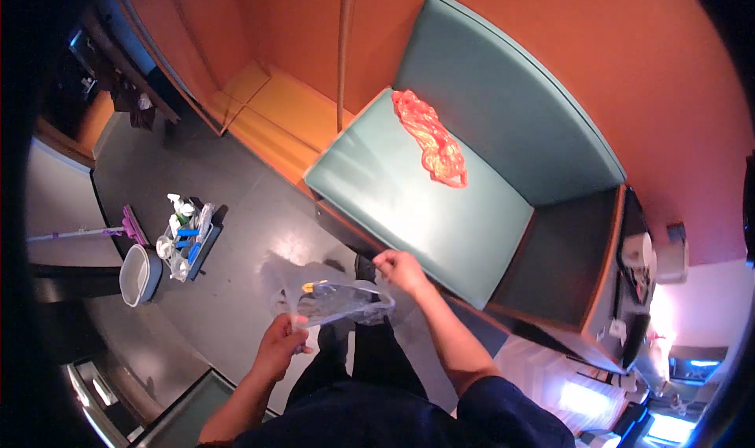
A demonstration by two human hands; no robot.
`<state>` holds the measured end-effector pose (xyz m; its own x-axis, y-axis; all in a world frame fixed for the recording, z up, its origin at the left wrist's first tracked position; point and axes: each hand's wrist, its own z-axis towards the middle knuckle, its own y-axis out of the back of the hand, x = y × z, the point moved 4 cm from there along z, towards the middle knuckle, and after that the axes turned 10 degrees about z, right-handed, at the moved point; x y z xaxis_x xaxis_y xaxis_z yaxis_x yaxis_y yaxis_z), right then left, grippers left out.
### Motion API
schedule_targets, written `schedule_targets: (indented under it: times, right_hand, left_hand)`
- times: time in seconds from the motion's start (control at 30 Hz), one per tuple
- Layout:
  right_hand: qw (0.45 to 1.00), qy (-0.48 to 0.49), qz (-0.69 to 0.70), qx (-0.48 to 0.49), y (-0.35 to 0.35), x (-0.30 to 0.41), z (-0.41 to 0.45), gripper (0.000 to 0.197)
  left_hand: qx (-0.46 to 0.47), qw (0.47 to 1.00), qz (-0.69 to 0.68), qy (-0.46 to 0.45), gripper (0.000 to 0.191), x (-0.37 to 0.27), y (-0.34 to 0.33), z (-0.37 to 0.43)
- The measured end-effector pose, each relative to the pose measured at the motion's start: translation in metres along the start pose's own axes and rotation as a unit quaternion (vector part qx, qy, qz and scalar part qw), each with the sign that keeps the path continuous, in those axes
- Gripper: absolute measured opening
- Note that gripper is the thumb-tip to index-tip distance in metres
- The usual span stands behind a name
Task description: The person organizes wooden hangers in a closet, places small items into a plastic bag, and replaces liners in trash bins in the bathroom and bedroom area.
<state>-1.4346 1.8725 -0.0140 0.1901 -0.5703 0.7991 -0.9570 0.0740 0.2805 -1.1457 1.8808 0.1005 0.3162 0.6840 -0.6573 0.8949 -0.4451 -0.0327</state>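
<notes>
My left hand [283, 343] grips the edge of a clear plastic bag [336, 306], which hangs in front of my legs with its mouth spread. A small yellow item [312, 286] shows at the bag; whether it lies inside I cannot tell. My right hand [401, 271] is over the bag's right side, beside the front edge of a padded green bench seat [413, 212]. Its fingers are curled together, and I cannot tell whether they pinch anything. On the seat, against the backrest [489, 94], lies a crumpled glossy red plastic bag [432, 141].
A caddy with spray bottles and brushes [186, 236] stands on the dark floor [236, 206], beside a grey bucket [140, 276] and a purple-headed squeegee or broom [133, 225]. A wooden-edged dark cabinet [560, 265] adjoins the seat. Left of it runs a yellow-orange ledge [283, 118] with a pole [342, 53].
</notes>
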Motion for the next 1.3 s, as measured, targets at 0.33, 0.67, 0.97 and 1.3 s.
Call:
schedule_targets:
  times: [0.33,0.67,0.97,1.3]
  right_hand:
    - [0.914,-0.014,-0.308,-0.263,0.192,0.024,0.271,0.082]
    - [0.959,0.055,0.228,-0.159,0.165,0.034,0.248,0.047]
    - [0.902,0.387,0.191,0.026,0.004,0.149,0.043,0.040]
    - [0.889,0.146,-0.318,0.295,-0.137,0.030,-0.012,0.037]
  left_hand:
    - [-0.240,0.968,-0.040,0.058,0.019,-0.074,0.022,0.077]
    - [-0.228,0.974,-0.020,0.000,0.029,-0.137,0.008,0.088]
    - [-0.105,0.980,-0.146,-0.085,0.042,-0.165,-0.024,0.056]
    - [-0.050,0.985,-0.038,-0.162,0.048,-0.149,0.009,-0.028]
